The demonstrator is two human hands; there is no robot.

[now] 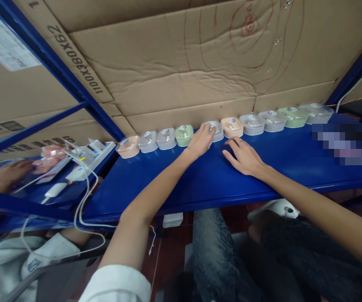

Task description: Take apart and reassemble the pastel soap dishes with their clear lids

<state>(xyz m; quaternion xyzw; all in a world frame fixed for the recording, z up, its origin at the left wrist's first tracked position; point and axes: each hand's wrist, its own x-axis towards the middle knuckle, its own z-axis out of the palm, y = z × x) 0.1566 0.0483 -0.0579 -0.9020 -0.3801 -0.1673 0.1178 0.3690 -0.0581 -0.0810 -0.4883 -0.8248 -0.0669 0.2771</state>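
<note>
We have a single view, from our own head: it looks forward and down, tilted, close over the blue shelf (263, 167), facing the far cardboard wall (181, 63), our legs near below.

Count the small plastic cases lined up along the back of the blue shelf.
10 small round-cornered plastic cases stand in one row against the cardboard, from the peach case at left to the clear-lidded case at right. The left hand partly covers the fifth.
</note>
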